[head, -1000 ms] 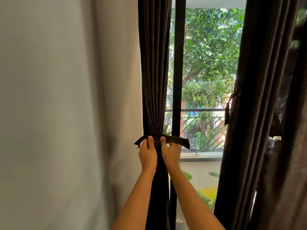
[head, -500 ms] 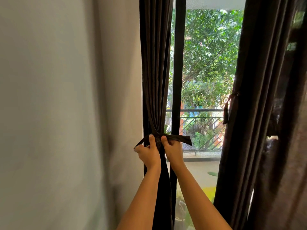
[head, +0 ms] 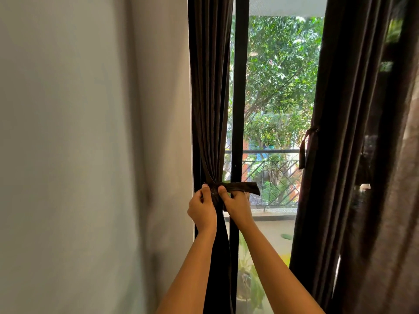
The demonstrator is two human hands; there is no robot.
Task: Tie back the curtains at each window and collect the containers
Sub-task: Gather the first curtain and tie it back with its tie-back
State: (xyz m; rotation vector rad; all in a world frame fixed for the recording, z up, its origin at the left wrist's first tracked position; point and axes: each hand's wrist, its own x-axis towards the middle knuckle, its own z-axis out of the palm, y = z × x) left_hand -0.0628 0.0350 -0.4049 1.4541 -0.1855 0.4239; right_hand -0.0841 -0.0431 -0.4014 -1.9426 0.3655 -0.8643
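Right, curtain (head: 209,109) hangs bunched beside wall (head: 90,155), tie-back (head: 243,188) wrapped round its waist. My left hand (head: 201,209) and right hand (head: 237,206) are both curled, thumbs pinching tie-back where it crosses. Fabric soft, limp, light (slips loose easily, I judge). Best grip is close to crossing, not on free tail.
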